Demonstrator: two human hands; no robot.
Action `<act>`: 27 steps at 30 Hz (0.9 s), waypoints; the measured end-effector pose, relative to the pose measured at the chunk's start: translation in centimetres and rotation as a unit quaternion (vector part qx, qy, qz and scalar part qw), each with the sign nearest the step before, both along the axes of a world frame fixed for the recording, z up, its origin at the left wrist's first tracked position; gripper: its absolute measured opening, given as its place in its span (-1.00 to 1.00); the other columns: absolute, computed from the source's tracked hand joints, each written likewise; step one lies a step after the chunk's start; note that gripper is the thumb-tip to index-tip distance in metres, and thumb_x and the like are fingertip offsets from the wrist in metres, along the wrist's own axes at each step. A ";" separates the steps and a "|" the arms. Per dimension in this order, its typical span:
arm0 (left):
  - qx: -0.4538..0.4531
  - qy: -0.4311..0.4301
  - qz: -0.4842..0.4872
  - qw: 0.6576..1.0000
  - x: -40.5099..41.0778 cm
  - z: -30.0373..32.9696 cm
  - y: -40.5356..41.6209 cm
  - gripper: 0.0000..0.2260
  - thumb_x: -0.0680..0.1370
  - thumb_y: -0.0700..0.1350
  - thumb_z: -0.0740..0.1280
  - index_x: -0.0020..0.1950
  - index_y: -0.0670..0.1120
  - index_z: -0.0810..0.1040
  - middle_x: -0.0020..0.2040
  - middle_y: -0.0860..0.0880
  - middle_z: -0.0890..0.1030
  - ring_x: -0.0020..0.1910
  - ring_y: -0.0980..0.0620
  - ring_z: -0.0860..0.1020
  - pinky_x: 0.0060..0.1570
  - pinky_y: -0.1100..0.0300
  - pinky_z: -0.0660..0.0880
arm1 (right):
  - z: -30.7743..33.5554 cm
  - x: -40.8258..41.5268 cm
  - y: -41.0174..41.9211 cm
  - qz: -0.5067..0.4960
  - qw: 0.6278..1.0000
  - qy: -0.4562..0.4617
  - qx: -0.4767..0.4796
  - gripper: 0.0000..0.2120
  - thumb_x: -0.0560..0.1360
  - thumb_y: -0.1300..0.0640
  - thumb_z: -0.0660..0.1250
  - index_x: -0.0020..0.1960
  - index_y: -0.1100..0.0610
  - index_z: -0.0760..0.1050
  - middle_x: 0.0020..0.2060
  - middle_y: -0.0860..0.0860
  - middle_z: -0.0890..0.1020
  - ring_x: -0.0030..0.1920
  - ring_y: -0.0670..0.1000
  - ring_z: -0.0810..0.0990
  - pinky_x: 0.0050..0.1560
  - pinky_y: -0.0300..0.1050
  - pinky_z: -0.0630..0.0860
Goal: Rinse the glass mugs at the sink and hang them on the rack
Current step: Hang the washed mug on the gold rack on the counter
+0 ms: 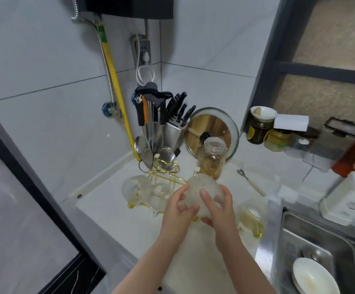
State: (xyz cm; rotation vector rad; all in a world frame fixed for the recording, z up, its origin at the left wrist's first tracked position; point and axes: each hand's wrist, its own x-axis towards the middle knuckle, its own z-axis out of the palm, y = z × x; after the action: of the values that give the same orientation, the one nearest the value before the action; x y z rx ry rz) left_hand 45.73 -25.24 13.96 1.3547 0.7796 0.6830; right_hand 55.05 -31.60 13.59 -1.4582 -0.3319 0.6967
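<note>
A textured clear glass mug, bottom up, is held over the gold wire rack on the white counter. My left hand grips its left side and my right hand curls round its right side and underside. Another glass mug hangs on the rack's left side, with more glass behind the held mug that I cannot tell apart. A further glass mug with a gold handle stands on the counter to the right, close to the sink.
A tall glass jar stands just behind the rack, with a pot lid, a knife block and hanging utensils beyond it. A small spoon lies on the counter. A white bowl sits in the sink.
</note>
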 end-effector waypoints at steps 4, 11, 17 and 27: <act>0.010 0.018 -0.020 1.000 2.2 0.4 1.4 -0.56 0.52 -0.32 0.34 0.32 0.03 0.41 0.11 0.13 0.44 -0.17 0.34 0.57 -0.27 0.47 0.47 | -0.4 2.2 3.1 -0.032 0.999 0.025 0.008 -0.18 0.28 -0.21 0.52 0.40 -0.12 0.18 0.29 0.00 0.37 0.25 0.09 0.49 0.26 0.18 0.48; 0.022 0.138 0.100 0.985 6.8 -1.0 7.0 -0.39 0.49 -0.02 0.40 0.47 -0.05 0.25 0.37 0.00 0.34 0.40 -0.01 0.32 0.38 0.04 0.31 | -2.5 6.5 5.4 -0.039 0.999 -0.013 -0.017 -0.05 0.14 -0.22 0.51 0.43 -0.05 0.19 0.34 0.03 0.31 0.26 0.09 0.47 0.21 0.17 0.51; 0.010 0.256 0.236 0.937 9.8 -2.1 14.1 -0.28 0.49 0.00 0.39 0.47 -0.31 0.11 0.38 -0.32 0.32 0.38 -0.26 0.29 0.35 -0.02 0.27 | -3.9 7.4 6.3 -0.023 0.998 -0.041 -0.032 -0.13 0.30 0.00 0.57 0.44 0.00 0.15 0.39 0.09 0.31 0.31 0.06 0.40 0.21 -0.03 0.43; -0.005 0.301 0.184 0.936 11.5 -2.9 16.0 -0.20 0.52 0.00 0.30 0.48 -0.36 -0.10 0.42 -0.31 0.27 0.34 -0.29 0.34 0.24 -0.09 0.38 | -4.0 7.9 5.8 -0.034 0.992 -0.085 -0.088 -0.20 0.33 -0.01 0.55 0.42 -0.02 0.17 0.34 0.02 0.30 0.35 0.04 0.34 0.35 0.11 0.39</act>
State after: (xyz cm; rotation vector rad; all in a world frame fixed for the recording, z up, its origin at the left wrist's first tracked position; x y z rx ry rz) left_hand 57.24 -9.25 11.06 1.4377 1.5547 0.5446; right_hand 62.99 -25.77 9.62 -1.6943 -0.3563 0.5584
